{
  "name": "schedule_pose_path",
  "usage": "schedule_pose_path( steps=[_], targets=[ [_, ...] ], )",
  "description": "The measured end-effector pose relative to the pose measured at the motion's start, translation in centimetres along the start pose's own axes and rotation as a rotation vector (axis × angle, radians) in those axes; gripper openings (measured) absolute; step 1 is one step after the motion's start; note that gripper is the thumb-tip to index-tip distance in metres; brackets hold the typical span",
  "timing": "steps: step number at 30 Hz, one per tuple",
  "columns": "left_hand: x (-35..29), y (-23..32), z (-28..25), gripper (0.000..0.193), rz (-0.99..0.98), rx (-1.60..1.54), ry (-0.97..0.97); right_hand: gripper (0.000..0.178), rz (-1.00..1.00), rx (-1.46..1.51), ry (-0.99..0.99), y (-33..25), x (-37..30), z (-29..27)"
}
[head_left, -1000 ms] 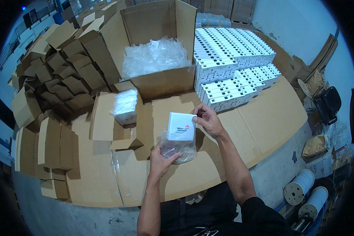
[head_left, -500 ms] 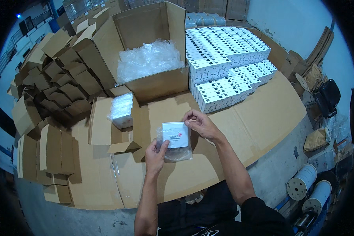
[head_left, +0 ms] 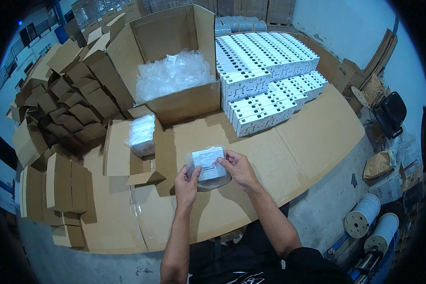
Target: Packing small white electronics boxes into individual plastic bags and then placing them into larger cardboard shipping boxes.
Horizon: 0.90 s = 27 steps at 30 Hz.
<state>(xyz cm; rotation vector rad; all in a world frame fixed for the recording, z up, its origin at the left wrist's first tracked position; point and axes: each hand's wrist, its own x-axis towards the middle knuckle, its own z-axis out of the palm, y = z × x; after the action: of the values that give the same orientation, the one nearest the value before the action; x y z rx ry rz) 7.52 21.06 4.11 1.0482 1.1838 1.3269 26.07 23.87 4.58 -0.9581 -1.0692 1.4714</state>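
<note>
Between my hands, over the cardboard-covered table, is a flat white square box (head_left: 207, 164) in a clear plastic bag (head_left: 215, 184). My left hand (head_left: 186, 187) grips its left edge, thumb on top. On the other side, my right hand (head_left: 240, 170) pinches the right edge with its thumb pressed on the face. The fingers beneath are hidden. To the left stands a small open carton (head_left: 120, 147) with a row of similar bagged white packs (head_left: 143, 132) inside.
Behind is a big open carton (head_left: 182, 102) heaped with clear plastic bags (head_left: 175, 73). White boxes (head_left: 265, 80) stand in stacked rows at the back right. Several empty small cartons (head_left: 64, 184) crowd the left side. Cable reels (head_left: 363, 215) sit on the floor at right.
My right hand has moved from the box's upper right corner down to its right edge, thumb now over the face. The bag now reaches above the box's top edge.
</note>
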Motion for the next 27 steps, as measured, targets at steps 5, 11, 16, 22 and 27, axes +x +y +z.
schedule_pose_path(
  steps=[5,11,16,22,27],
  targets=[
    [0.4,0.6,0.6,0.03,-0.022,0.055,0.08,0.026,0.029,0.101,-0.011,0.8,0.2,-0.3],
    [0.4,0.8,0.5,0.028,-0.032,-0.025,0.11,0.025,0.033,0.064,0.001,-0.4,-0.1,0.6],
    [1.0,0.1,-0.4,0.029,-0.005,-0.17,0.076,0.025,0.01,-0.002,0.05,-2.3,-0.5,1.5],
    [0.6,1.3,-0.7,0.021,0.022,-0.098,0.025,0.024,-0.075,-0.058,0.045,-1.5,-0.4,1.2],
    [-0.1,2.5,-1.9,0.021,0.041,0.069,-0.138,0.019,-0.318,-0.284,-0.169,-2.0,-1.2,-0.2]
  ],
)
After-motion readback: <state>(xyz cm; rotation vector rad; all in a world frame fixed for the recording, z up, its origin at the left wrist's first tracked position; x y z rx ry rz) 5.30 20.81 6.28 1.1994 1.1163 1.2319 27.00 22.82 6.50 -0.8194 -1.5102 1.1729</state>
